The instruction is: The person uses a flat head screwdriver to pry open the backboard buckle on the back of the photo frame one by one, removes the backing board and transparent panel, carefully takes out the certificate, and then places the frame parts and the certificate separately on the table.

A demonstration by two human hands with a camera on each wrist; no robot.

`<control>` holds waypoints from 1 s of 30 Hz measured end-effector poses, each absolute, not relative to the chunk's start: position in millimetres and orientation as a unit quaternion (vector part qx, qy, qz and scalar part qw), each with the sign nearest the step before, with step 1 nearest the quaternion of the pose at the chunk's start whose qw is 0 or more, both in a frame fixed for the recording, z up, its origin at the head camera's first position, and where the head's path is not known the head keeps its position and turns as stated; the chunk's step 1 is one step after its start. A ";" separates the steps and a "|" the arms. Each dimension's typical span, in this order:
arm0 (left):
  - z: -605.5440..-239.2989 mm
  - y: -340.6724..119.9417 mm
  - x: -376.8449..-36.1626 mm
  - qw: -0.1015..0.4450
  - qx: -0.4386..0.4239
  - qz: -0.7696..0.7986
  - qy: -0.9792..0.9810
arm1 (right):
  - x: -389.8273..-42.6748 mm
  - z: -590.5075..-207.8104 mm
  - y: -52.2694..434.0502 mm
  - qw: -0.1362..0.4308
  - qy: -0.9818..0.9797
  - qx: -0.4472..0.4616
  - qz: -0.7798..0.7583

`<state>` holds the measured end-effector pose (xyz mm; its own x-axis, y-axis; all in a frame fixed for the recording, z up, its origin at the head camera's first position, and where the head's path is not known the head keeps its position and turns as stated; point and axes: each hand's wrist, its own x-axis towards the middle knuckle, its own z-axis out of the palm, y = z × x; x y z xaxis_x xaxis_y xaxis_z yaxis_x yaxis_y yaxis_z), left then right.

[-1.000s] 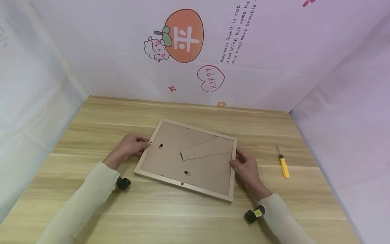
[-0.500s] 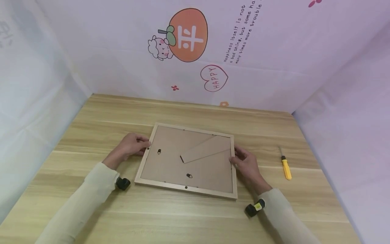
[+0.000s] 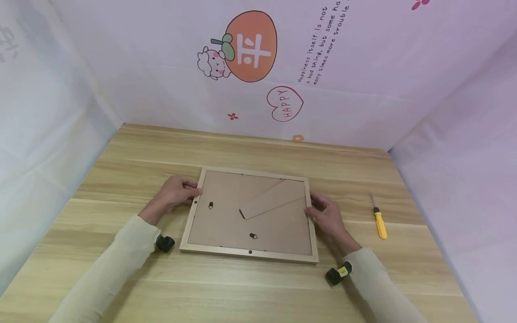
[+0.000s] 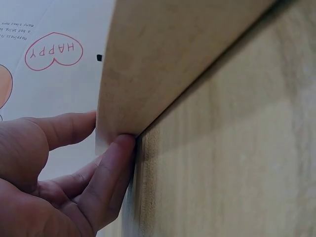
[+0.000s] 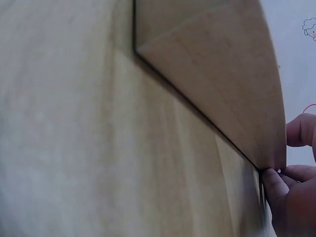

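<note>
"Picture frame (image 3: 230, 220), back side up: where exactly is it?"

"Around the middle of the wood-grain tabletop (image 3: 258, 291), flat or nearly so. Whether an edge is slightly raised, I can't tell."

"And the fingers?"

"Clamped on it, both sides. The left hand (image 3: 177, 193) pinches the left rail, thumb at the upper edge, fingertips tucked against the bottom edge. The right hand (image 3: 328, 216) grips the right rail much the same way."

"Why opposite rails?"

"Probably to keep it level and control its angle. It also leaves the brown backing board (image 3: 218, 184) uncovered, with the easel leg (image 3: 274, 197) and both hangers (image 3: 211, 205) in plain sight."

"Why is the screwdriver (image 3: 380, 224) way over there?"

"Likely to keep it out of the frame's way. It lies well apart, beyond the right hand, yellow handle toward the person, so it's presumably easy to pick up."
</note>
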<state>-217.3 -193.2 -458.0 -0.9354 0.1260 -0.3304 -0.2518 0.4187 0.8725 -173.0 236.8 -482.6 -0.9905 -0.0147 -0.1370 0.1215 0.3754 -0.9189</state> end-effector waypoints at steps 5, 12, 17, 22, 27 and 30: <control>-459.7 -194.3 -216.8 0.170 -0.043 0.536 0.826 | -175.2 -485.3 238.9 0.064 0.831 0.028 -0.552; -462.8 -195.6 -215.1 0.165 -0.044 0.540 0.824 | -177.6 -480.9 234.6 0.026 0.848 0.002 -0.529; -463.5 -196.7 -214.5 0.163 -0.047 0.542 0.823 | -175.9 -453.6 196.6 -0.050 0.883 -0.162 -0.438; -462.7 -196.6 -212.4 0.164 -0.047 0.541 0.824 | -172.8 -440.2 151.0 0.003 0.906 -0.291 -0.306; -460.5 -195.4 -209.7 0.160 -0.040 0.536 0.828 | -171.0 -435.9 119.6 0.081 0.909 -0.337 -0.234; -458.7 -194.8 -206.7 0.163 -0.037 0.534 0.829 | -172.3 -436.4 110.5 0.101 0.910 -0.349 -0.201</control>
